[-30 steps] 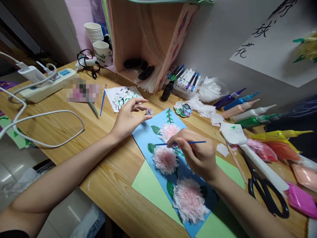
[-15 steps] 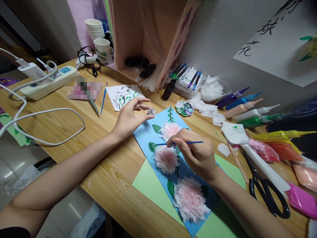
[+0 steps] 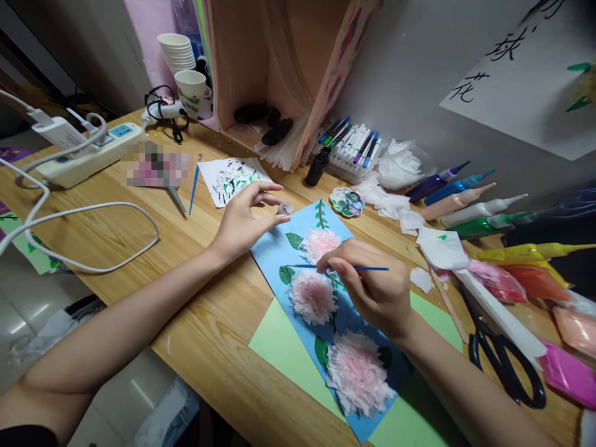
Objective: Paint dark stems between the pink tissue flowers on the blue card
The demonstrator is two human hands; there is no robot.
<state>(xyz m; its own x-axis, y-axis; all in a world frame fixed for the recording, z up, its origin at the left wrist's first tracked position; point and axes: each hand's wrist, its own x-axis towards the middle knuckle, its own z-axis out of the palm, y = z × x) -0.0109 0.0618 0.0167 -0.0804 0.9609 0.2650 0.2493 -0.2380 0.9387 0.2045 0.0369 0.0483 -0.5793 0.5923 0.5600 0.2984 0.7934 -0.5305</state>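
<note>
My right hand (image 3: pixel 372 282) is closed round a thin blue paintbrush (image 3: pixel 367 268). The brush's tip is at the upper edge of a painted green leaf (image 3: pixel 285 275) on a blue card (image 3: pixel 274 241). Pink-and-white tissue paper flowers (image 3: pixel 359 374) are on the card, among painted leaves and stems. At the card's upper left, the thumb and fingers of my left hand (image 3: pixel 249 217) are closed about a small clear pot (image 3: pixel 285 208). Whether the pot rests on the table cannot be made out. Under the card lies a light green sheet (image 3: pixel 288 357).
A flower-shaped palette (image 3: pixel 347 202), a black bottle (image 3: pixel 318 167) and a box of markers (image 3: pixel 356 149) stand beyond the card. Paint bottles (image 3: pixel 465 202) and black-handled scissors (image 3: pixel 507 366) lie to the right. A power strip (image 3: pixel 88 158) with cables and a second brush (image 3: pixel 194 186) are at left.
My right hand has shifted slightly to the right with the paintbrush, whose tip has moved up to the leaf's upper edge. My left hand stays at the small pot.
</note>
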